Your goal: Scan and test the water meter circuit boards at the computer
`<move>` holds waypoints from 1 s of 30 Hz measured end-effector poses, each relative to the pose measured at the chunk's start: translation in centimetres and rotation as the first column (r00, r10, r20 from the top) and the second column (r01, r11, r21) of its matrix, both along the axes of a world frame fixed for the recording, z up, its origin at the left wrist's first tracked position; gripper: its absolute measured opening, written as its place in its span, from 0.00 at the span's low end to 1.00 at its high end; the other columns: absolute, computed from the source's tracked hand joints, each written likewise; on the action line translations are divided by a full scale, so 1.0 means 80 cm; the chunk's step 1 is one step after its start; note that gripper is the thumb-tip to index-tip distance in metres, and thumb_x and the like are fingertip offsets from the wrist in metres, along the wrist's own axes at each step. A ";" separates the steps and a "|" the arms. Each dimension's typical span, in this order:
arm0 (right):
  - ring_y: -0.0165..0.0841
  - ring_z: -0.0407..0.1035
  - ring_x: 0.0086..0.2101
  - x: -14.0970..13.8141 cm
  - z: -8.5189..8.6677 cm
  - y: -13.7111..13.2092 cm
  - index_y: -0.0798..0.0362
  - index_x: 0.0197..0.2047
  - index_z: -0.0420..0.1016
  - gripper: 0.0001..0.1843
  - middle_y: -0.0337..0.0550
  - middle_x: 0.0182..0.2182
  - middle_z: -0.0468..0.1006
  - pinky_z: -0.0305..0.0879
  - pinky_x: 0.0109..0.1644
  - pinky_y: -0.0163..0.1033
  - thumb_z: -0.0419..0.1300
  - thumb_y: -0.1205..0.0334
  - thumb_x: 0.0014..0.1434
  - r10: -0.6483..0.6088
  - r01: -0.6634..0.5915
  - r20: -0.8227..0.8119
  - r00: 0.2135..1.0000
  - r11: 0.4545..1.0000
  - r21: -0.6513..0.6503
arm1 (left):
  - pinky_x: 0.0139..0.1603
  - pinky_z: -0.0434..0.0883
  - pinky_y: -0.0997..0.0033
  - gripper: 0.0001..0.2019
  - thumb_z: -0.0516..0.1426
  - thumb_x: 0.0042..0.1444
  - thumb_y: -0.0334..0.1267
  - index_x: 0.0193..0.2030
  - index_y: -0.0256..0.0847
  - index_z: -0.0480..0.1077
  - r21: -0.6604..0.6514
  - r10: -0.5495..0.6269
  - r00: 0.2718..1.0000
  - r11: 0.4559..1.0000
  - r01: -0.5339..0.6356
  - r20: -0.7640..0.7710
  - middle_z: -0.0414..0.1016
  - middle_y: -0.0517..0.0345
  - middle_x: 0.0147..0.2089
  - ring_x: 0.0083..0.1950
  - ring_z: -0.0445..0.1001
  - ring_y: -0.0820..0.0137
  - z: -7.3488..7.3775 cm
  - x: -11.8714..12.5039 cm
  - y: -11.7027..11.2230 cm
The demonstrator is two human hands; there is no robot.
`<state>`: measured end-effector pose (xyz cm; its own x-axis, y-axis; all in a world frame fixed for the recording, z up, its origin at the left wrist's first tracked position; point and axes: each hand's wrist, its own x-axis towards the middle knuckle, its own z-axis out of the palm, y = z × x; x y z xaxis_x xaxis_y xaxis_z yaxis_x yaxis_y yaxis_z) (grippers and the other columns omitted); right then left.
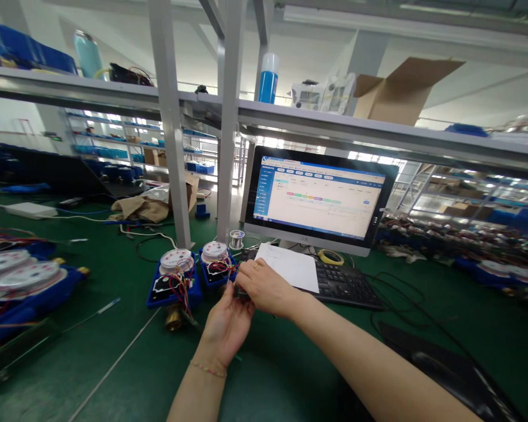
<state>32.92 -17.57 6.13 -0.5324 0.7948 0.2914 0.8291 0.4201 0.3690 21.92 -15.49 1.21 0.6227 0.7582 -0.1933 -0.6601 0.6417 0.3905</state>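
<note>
My left hand [229, 328] and my right hand [266, 287] meet in front of a blue-cased meter [214, 252] with a white round dial and loose coloured wires. The fingers of both hands are closed around something small and dark, mostly hidden by them, so its kind cannot be made out. My right hand comes in from above, with its fingers bent down; the left is below, palm turned up. Just left of them lies a second blue-cased meter [176, 261], with red and yellow wires spilling over it and a brass fitting [173, 317] at its near end.
Behind my hands are a paper sheet [290, 266], a black keyboard [349, 286], a solder spool [236, 240], yellow tape [330, 257] and a lit monitor [319, 199]. More meters [29, 281] lie at left. Metal posts [169, 129] hold a shelf [334, 120] above the green table [136, 375].
</note>
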 end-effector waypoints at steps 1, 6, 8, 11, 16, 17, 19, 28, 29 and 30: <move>0.37 0.58 0.36 0.001 -0.002 0.000 0.58 0.37 0.67 0.03 0.46 0.36 0.67 0.54 0.39 0.41 0.53 0.68 0.61 0.009 -0.009 0.000 1.000 1.000 0.009 | 0.32 0.70 0.75 0.14 0.43 0.64 0.35 0.35 0.35 0.68 -0.007 -0.003 1.000 1.000 0.003 0.006 0.73 0.54 0.33 0.33 0.72 0.74 -0.001 0.000 0.001; 0.36 0.59 0.36 0.011 -0.013 -0.002 0.57 0.35 0.67 0.04 0.44 0.34 0.67 0.54 0.42 0.41 0.53 0.68 0.62 0.058 -0.055 -0.054 0.997 0.997 0.058 | 0.34 0.72 0.74 0.15 0.44 0.63 0.33 0.33 0.34 0.69 -0.027 0.012 0.999 1.000 -0.011 0.041 0.72 0.54 0.30 0.31 0.71 0.75 0.000 0.002 -0.001; 0.35 0.60 0.37 0.015 -0.019 -0.002 0.56 0.37 0.68 0.03 0.43 0.35 0.68 0.54 0.43 0.41 0.54 0.66 0.62 0.069 -0.058 -0.124 0.990 0.994 0.092 | 0.35 0.71 0.76 0.15 0.45 0.63 0.33 0.32 0.33 0.69 -0.028 0.028 0.997 0.999 -0.026 0.070 0.72 0.55 0.29 0.30 0.70 0.76 0.001 0.002 -0.004; 0.35 0.61 0.39 0.018 -0.026 -0.004 0.56 0.44 0.67 0.09 0.45 0.37 0.69 0.55 0.43 0.41 0.58 0.66 0.60 0.088 -0.048 -0.255 0.963 0.986 0.158 | 0.34 0.70 0.77 0.15 0.45 0.63 0.34 0.33 0.33 0.70 -0.023 0.047 0.993 0.999 -0.044 0.107 0.71 0.56 0.29 0.28 0.68 0.77 0.004 0.003 -0.006; 0.33 0.61 0.36 0.022 -0.027 -0.005 0.54 0.43 0.71 0.07 0.43 0.34 0.67 0.54 0.41 0.39 0.57 0.67 0.60 0.179 -0.089 -0.377 0.909 0.966 0.244 | 0.37 0.70 0.75 0.15 0.46 0.63 0.35 0.33 0.31 0.71 -0.007 0.068 0.991 0.998 -0.067 0.111 0.72 0.53 0.32 0.31 0.70 0.75 0.003 0.002 -0.003; 0.33 0.61 0.35 0.023 -0.026 -0.005 0.53 0.42 0.72 0.06 0.42 0.33 0.67 0.54 0.40 0.39 0.56 0.67 0.61 0.194 -0.102 -0.381 0.904 0.963 0.249 | 0.37 0.70 0.75 0.14 0.47 0.62 0.35 0.33 0.31 0.71 -0.004 0.072 0.991 0.997 -0.072 0.110 0.72 0.53 0.32 0.32 0.70 0.75 0.003 0.002 -0.003; 0.32 0.60 0.33 0.023 -0.025 -0.004 0.52 0.40 0.73 0.06 0.41 0.31 0.66 0.54 0.39 0.39 0.55 0.66 0.62 0.220 -0.129 -0.375 0.901 0.959 0.254 | 0.37 0.70 0.75 0.14 0.47 0.62 0.36 0.34 0.32 0.71 0.001 0.082 0.991 0.997 -0.082 0.107 0.72 0.53 0.32 0.33 0.71 0.74 0.002 0.001 -0.003; 0.32 0.61 0.35 0.017 -0.031 0.001 0.55 0.32 0.70 0.10 0.42 0.32 0.68 0.53 0.40 0.39 0.51 0.67 0.64 0.169 -0.072 -0.345 0.923 0.958 0.277 | 0.36 0.69 0.75 0.13 0.49 0.61 0.33 0.31 0.30 0.71 0.007 0.126 0.989 0.992 -0.127 0.082 0.73 0.51 0.30 0.31 0.70 0.74 0.007 0.003 -0.008; 0.32 0.61 0.35 0.016 -0.033 0.001 0.55 0.32 0.69 0.11 0.43 0.32 0.68 0.53 0.40 0.39 0.50 0.67 0.64 0.162 -0.065 -0.330 0.930 0.956 0.285 | 0.35 0.69 0.75 0.13 0.49 0.61 0.32 0.30 0.30 0.71 0.003 0.142 0.987 0.990 -0.143 0.075 0.73 0.51 0.29 0.30 0.70 0.74 0.007 0.003 -0.009; 0.33 0.61 0.35 0.015 -0.033 -0.001 0.55 0.32 0.69 0.12 0.43 0.32 0.68 0.53 0.41 0.40 0.49 0.67 0.64 0.157 -0.062 -0.311 0.937 0.953 0.295 | 0.34 0.68 0.76 0.13 0.49 0.61 0.31 0.29 0.31 0.71 -0.002 0.160 0.985 0.987 -0.160 0.069 0.72 0.52 0.28 0.29 0.70 0.75 0.007 0.004 -0.010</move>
<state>34.10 -17.62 3.46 -0.4481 0.5993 0.6634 0.8778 0.4355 0.1995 22.24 -16.30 1.77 0.5049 0.8498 -0.1515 -0.7796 0.5243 0.3426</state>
